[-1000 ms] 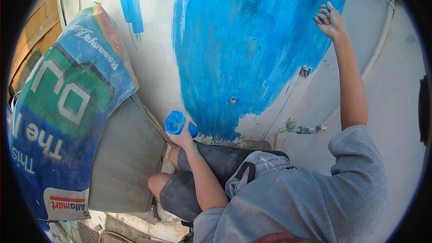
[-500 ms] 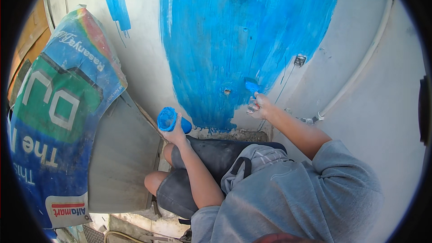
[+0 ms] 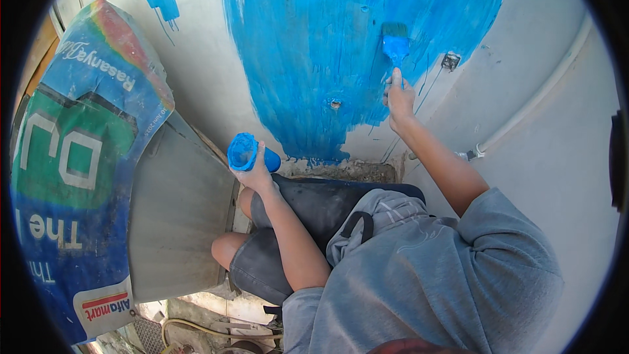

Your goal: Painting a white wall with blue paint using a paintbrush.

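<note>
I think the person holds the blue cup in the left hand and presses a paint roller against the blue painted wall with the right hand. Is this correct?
Not quite. The tool in the right hand is a flat paintbrush, not a roller; the head view shows its blue bristles on the blue painted wall. The rest is right: the left hand holds the blue cup.

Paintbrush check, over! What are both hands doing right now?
Right hand grips paintbrush, bristles on blue patch of wall. Left hand holds blue paint cup near knee. Nothing blocking the brush.
</note>
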The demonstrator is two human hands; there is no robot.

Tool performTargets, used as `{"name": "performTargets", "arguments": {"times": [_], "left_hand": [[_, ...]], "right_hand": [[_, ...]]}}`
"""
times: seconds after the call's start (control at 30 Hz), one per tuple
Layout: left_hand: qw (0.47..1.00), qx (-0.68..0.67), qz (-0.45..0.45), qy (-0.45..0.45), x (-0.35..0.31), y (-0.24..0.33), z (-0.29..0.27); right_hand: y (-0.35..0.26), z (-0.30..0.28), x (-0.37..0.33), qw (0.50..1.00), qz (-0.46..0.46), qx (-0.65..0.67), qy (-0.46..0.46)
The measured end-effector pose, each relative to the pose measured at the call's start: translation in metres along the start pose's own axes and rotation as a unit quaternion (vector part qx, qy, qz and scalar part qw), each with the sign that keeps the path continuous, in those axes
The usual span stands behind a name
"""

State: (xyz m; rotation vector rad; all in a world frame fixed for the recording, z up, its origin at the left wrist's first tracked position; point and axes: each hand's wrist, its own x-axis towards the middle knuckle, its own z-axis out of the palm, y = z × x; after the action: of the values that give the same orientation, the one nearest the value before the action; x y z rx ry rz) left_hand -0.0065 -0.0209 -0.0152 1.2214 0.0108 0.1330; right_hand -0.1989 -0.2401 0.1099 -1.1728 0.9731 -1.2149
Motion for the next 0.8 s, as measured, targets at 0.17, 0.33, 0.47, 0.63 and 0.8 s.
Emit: {"name": "performTargets", "arguments": {"times": [0.17, 0.33, 0.47, 0.63, 0.8], "left_hand": [[1.0, -0.011, 0.013, -0.024, 0.002, -0.004, 0.014], [1.0, -0.016, 0.014, -0.023, 0.001, -0.005, 0.003], [1.0, 0.013, -0.003, 0.005, 0.001, 0.0, -0.013], [0.998, -0.016, -0.019, -0.066, -0.019, 0.007, 0.037], [1.0, -0.001, 0.005, -0.002, 0.005, -0.007, -0.01]], "right_hand": [[0.107, -0.023, 0.05, 0.992, 0.079, -0.072, 0.073], [0.15, 0.0, 0.026, 0.969, 0.174, -0.14, 0.106], [0.169, 0.011, -0.007, 0.924, 0.373, -0.081, -0.018], [0.197, -0.036, 0.051, 0.936, 0.324, -0.078, 0.115], [0.087, 0.002, -0.019, 0.987, 0.107, -0.121, 0.015]]}}
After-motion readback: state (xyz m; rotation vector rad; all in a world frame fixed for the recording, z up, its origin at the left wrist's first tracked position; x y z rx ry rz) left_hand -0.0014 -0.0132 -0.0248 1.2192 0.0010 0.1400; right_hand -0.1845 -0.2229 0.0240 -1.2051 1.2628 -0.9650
